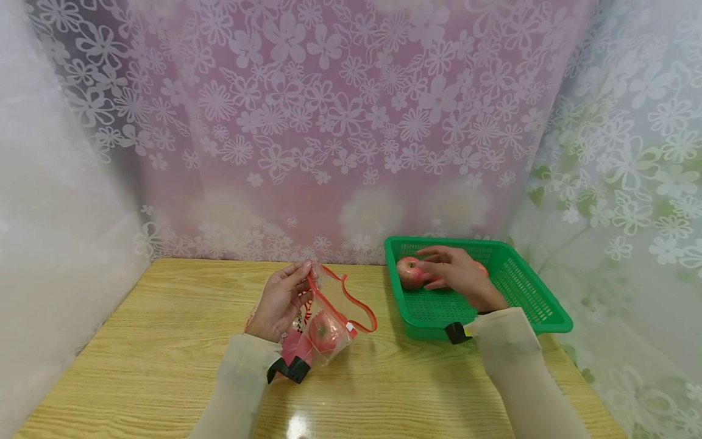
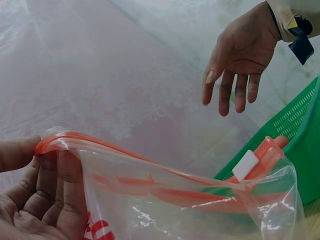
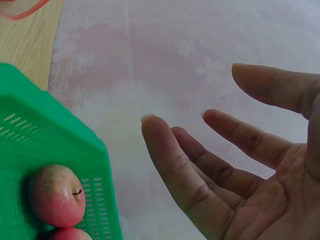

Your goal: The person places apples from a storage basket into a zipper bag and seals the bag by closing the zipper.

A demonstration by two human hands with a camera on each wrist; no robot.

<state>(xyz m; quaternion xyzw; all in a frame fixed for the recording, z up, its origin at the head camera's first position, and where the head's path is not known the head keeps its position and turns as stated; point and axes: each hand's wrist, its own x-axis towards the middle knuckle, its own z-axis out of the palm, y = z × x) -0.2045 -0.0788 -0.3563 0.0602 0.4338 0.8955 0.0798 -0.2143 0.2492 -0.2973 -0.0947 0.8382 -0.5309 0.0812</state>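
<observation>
My left hand [image 1: 281, 300] pinches the rim of a clear zip bag [image 1: 341, 292] between thumb and fingers. Red zipper strips edge the bag's gaping mouth, and a white slider [image 2: 245, 165] sits at its far end. An apple [image 1: 326, 331] shows through the plastic, beside a pinkish shape partly hidden by the hand. Over the green basket [image 1: 534, 291], my right hand [image 1: 457, 275] holds nothing, its fingers spread and gently bent. Below it, a red apple [image 3: 58, 196] rests in the basket against another apple [image 3: 71, 234]. The hand partly hides the fruit in the head view.
The basket stands at the right of the wooden table [image 1: 181, 341], near its back and right edges. A pink floral curtain [image 1: 340, 134] hangs behind, with pale sheets on both sides. Black camera straps [image 1: 290, 369] circle the wrists.
</observation>
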